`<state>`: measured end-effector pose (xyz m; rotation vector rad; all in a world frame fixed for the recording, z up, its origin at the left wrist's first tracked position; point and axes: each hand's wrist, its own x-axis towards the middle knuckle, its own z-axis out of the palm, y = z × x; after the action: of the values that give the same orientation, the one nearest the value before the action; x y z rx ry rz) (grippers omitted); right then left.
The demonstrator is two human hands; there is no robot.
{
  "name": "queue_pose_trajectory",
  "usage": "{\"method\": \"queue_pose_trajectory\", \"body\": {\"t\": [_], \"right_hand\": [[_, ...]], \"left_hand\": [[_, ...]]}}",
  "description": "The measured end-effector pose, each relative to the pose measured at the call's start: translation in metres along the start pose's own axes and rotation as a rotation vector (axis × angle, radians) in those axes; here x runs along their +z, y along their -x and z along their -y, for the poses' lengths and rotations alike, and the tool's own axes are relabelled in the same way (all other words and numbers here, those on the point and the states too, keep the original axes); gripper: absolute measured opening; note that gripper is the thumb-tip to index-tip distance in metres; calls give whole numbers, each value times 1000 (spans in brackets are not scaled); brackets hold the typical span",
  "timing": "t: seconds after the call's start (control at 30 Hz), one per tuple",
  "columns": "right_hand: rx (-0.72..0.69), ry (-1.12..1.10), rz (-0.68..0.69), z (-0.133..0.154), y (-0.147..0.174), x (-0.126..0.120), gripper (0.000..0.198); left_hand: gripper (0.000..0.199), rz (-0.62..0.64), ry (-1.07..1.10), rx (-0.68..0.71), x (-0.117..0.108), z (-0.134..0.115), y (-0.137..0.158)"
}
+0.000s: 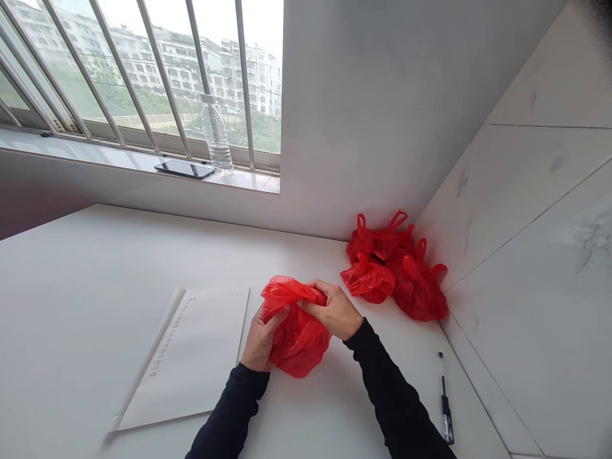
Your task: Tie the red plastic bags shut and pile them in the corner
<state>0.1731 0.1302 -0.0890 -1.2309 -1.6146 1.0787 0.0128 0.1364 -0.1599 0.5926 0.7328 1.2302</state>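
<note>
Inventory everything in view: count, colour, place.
Held bag: 1, red, two-handed grip
Table: 1, white, foreground
Piled bags: several, red, table's far right
Paper pad: 1, white, left of held bag
Pen: 1, black and clear, lower right
Window bars: several, silvery, upper left
Buildings: several, pale, outside
Sill: 1, white, below bars
Phone: 1, dark, on sill
Bottle: 1, clear, on sill
Walls: 2, grey and marbled, behind and right
Left hand, right hand: 2, bare, on held bag
Sleeves: 2, black, forearms

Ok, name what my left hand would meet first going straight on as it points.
The red bag, which your left hand already holds. Past that, probably the wall behind the table, though depth is unclear.
</note>
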Motion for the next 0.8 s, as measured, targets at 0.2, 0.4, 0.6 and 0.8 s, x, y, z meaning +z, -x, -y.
{"method": "queue_pose_trajectory", "body": {"t": [0.2,0.4,0.6,0.8], "right_hand": [[13,-16,42,1,1,2,35],[10,19,-31,0,0,5,22],[22,-36,-219,-5,-4,-3,20],[54,-92,-273,-15,-8,-14,30]], "left_hand": [[42,-3,-36,-1,-4,2,-1],[40,20,-60,-13,-2,2,-1],[40,125,-70,-51,6,-5,6],[47,222,-209,-27,9,-4,8]]}}
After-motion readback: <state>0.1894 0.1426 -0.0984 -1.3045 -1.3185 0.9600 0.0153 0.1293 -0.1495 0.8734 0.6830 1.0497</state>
